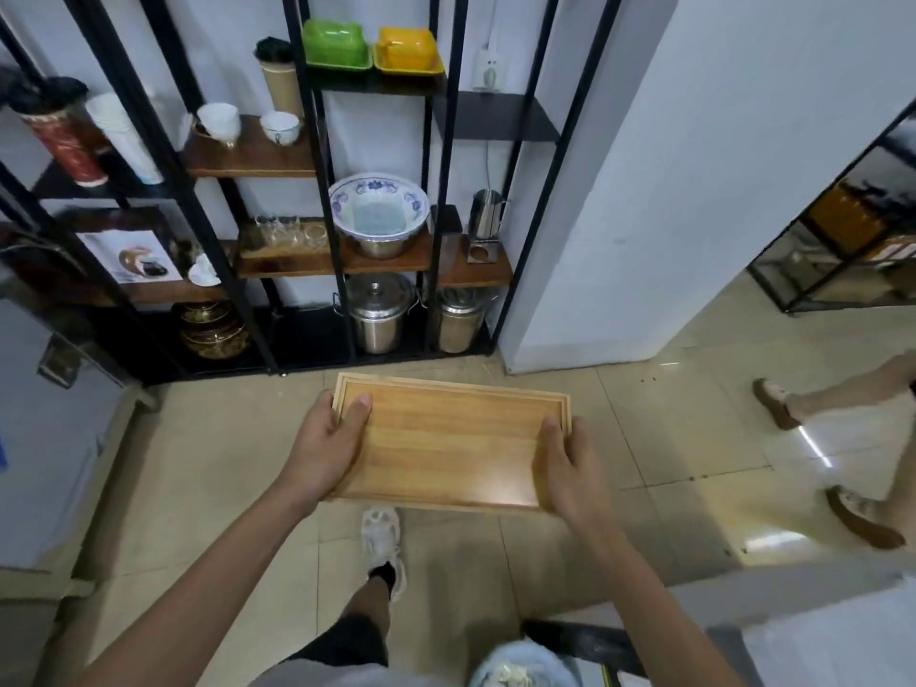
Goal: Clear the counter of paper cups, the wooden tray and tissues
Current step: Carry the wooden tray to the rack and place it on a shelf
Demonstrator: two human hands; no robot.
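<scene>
The wooden tray is a light rectangular board with a raised rim, held level in the air over the tiled floor. My left hand grips its left short edge, thumb on top. My right hand grips the right short edge, thumb lying on the tray's surface. Nothing lies on the tray. No paper cups or tissues show on any counter in this view.
A black metal shelf rack stands straight ahead, holding bowls, glasses, steel pots and two coloured boxes. A white pillar rises at the right. Another person's legs stand at the right. A bin with a pale liner sits near my feet.
</scene>
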